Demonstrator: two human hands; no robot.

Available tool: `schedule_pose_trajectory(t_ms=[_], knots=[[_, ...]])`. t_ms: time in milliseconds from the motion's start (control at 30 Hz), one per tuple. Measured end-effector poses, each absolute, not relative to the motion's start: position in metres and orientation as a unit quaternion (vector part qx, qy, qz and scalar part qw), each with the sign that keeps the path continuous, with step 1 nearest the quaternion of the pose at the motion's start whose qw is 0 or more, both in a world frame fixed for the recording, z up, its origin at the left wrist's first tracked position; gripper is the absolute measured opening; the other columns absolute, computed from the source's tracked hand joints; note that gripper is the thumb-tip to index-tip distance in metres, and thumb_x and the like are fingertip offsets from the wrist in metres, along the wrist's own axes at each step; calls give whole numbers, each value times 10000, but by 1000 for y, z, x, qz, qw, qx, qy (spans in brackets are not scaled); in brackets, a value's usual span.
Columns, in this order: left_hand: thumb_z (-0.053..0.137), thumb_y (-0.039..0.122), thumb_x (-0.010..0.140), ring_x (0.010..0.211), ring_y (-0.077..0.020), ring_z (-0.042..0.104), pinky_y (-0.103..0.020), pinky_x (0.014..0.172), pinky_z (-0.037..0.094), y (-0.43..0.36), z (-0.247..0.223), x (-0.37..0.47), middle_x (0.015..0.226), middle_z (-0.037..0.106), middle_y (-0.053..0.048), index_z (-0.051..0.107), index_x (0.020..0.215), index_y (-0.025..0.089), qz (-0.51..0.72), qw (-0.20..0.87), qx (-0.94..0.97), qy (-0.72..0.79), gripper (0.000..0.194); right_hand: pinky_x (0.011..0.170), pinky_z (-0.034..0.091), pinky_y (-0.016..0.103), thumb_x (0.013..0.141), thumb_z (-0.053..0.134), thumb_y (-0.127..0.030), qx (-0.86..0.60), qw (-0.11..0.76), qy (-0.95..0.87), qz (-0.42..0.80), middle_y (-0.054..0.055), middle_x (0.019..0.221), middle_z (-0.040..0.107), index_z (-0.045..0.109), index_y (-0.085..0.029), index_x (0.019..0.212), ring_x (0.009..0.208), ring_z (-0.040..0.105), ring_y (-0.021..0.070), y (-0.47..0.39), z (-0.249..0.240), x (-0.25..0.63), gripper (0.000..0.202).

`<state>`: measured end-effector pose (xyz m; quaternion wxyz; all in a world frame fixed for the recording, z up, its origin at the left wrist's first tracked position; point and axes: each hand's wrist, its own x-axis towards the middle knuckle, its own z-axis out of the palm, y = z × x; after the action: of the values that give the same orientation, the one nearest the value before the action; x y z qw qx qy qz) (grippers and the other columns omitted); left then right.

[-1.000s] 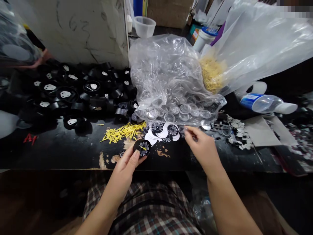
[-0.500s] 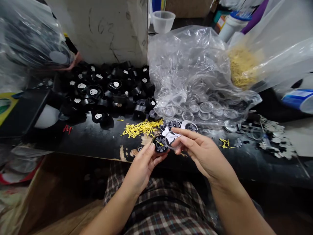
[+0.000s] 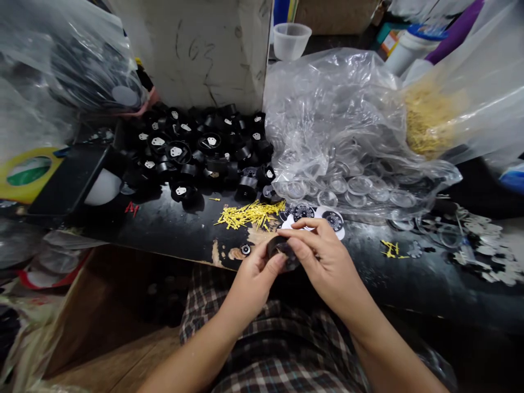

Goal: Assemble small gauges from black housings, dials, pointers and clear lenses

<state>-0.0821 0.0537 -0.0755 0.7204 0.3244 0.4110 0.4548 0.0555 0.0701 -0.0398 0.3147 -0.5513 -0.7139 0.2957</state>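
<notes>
Near the front edge of the bench, my left hand (image 3: 254,273) is closed around a small round black dial gauge (image 3: 282,249). My right hand (image 3: 323,254) grips the gauge from the other side, fingers over its far rim and thumb at its near side. Its dial face is turned out of sight, and a clear lens cannot be made out between my fingers. Just beyond my hands lie printed dial discs (image 3: 332,221), black on white. A pile of yellow pointers (image 3: 248,214) is spread to their left.
Black gauge housings (image 3: 196,153) crowd the back left. A plastic bag of clear lenses (image 3: 347,136) lies at the back right, with a bag of yellow pieces (image 3: 429,123) beside it. Red pointers (image 3: 131,208) and yellow tape (image 3: 27,183) are on the left, white parts (image 3: 487,245) far right.
The clear lens in my right hand has been brought to the gauge, and both hands now grip the gauge together. The dial has turned from view. The camera view has shifted left.
</notes>
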Motion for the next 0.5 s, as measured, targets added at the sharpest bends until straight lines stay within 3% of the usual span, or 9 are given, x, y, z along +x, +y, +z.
schedule_pose_trajectory(t_ms=[100,167,367,500], knots=[[604,311,852,1249,-223,513,-342,1082,356,48,-73,-84,1322,600,-46,573,1259,234,436,700,393,406,416,657,398,304,978,346,-356,-574,294,-725,241,20,715,541,543,-192,748,693,528,164,73,-37,52,344],[582,312,868,1251,-208,510,-320,1083,351,45,-70,-85,1332,592,-37,555,1273,240,428,693,417,403,412,606,351,302,984,292,-316,-574,283,-743,198,1,613,494,467,-206,680,604,474,158,74,-36,48,367],[577,329,866,1194,-216,556,-321,1052,380,42,-61,-94,1303,613,-42,554,1265,238,417,638,468,446,410,604,342,303,971,292,-251,-539,303,-765,178,-1,591,496,449,-212,651,579,461,153,80,-39,33,359],[601,367,839,1150,-260,589,-370,1009,428,24,-68,-135,1226,662,-60,622,1176,227,401,619,438,514,366,695,415,325,945,451,-295,-469,306,-769,309,13,760,630,587,-228,779,733,574,177,70,-20,37,225]])
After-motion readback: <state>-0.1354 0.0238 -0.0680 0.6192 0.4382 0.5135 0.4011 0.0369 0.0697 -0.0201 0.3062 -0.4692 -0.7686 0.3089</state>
